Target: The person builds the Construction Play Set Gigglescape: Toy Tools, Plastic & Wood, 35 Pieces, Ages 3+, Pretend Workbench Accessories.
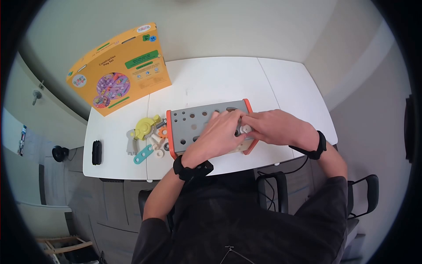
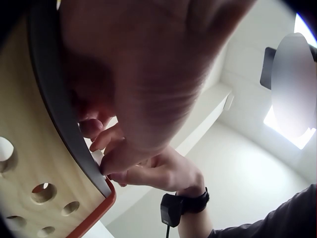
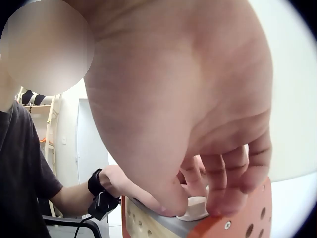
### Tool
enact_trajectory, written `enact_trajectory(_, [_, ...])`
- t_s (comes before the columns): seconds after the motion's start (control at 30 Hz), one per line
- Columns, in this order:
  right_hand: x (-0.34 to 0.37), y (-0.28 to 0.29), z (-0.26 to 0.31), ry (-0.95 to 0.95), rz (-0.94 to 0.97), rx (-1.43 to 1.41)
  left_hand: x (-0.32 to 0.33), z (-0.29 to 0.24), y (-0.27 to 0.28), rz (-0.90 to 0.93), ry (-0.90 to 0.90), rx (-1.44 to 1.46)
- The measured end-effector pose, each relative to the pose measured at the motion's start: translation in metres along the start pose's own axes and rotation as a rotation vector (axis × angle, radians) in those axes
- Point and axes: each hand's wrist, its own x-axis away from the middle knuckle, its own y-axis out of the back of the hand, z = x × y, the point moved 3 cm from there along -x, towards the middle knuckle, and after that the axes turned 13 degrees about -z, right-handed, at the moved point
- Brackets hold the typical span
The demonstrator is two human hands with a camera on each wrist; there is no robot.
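Note:
A toy workbench with a grey, holed top [image 1: 193, 119] and red-orange ends stands on the table. Near its right end, my right hand [image 1: 277, 127] pinches a small whitish round piece [image 1: 245, 129] at the grey surface. In the right wrist view, that piece [image 3: 194, 208] sits between the thumb and fingers of my right hand [image 3: 183, 99]. My left hand [image 1: 220, 134] lies across the top, fingers extended beside the piece; some fingertips are hidden. The left wrist view shows the bench's holed wooden side [image 2: 29, 163] below my left hand [image 2: 143, 74].
Left of the bench lie a yellow-green toy part [image 1: 145, 127], a teal holed strip [image 1: 143, 154], an orange gear [image 1: 163, 132] and several small pieces. Behind them stands a yellow box [image 1: 145, 79]. A black object [image 1: 96, 152] lies near the white table's [image 1: 118, 145] left edge.

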Motion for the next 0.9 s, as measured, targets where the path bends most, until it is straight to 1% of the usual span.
enact_trajectory(0.03, [0.0, -0.004, -0.003, 0.0, 0.031, 0.008, 0.002, 0.001, 0.0, -0.021, -0.024, 0.043])
enact_trajectory(0.07, [-0.001, -0.006, -0.005, 0.002, 0.063, 0.018, 0.003, 0.002, 0.001, 0.0, -0.02, 0.049])
enact_trajectory(0.17, [-0.006, -0.006, -0.006, 0.076, 0.006, -0.001, 0.002, -0.001, 0.006, 0.038, -0.01, 0.065])
enact_trajectory(0.23, [-0.007, -0.017, -0.014, 0.148, -0.092, 0.014, 0.001, -0.002, 0.006, 0.045, 0.0, 0.079])
enact_trajectory(0.3, [-0.006, -0.022, -0.015, 0.208, -0.186, 0.045, 0.001, -0.003, 0.005, 0.019, 0.009, 0.066])
enact_trajectory(0.4, [-0.008, -0.033, -0.022, 0.272, -0.181, 0.141, 0.003, -0.005, 0.003, -0.053, 0.033, 0.081])
enact_trajectory(0.43, [-0.008, -0.037, -0.026, 0.332, -0.254, 0.166, 0.003, -0.004, 0.002, -0.067, 0.042, 0.075])
enact_trajectory(0.47, [-0.01, -0.039, -0.029, 0.361, -0.268, 0.154, 0.003, -0.004, 0.001, -0.08, 0.052, 0.066])
enact_trajectory(0.5, [-0.012, -0.041, -0.032, 0.389, -0.283, 0.141, 0.004, -0.009, 0.0, -0.148, -0.029, 0.027])
enact_trajectory(0.57, [-0.016, -0.045, -0.036, 0.432, -0.311, 0.14, 0.006, -0.011, -0.004, -0.175, -0.029, -0.097])
enact_trajectory(0.63, [-0.018, -0.046, -0.04, 0.457, -0.29, 0.115, 0.004, -0.015, -0.004, -0.195, -0.049, -0.17])
enact_trajectory(0.73, [-0.022, -0.045, -0.045, 0.489, -0.26, 0.032, 0.005, -0.015, -0.006, -0.141, 0.034, -0.185])
enact_trajectory(0.8, [-0.023, -0.044, -0.047, 0.507, -0.191, -0.014, 0.005, -0.017, -0.006, -0.168, 0.021, -0.176])
enact_trajectory(0.9, [-0.023, -0.045, -0.047, 0.492, -0.211, -0.125, 0.005, -0.019, -0.01, -0.272, -0.005, -0.184])
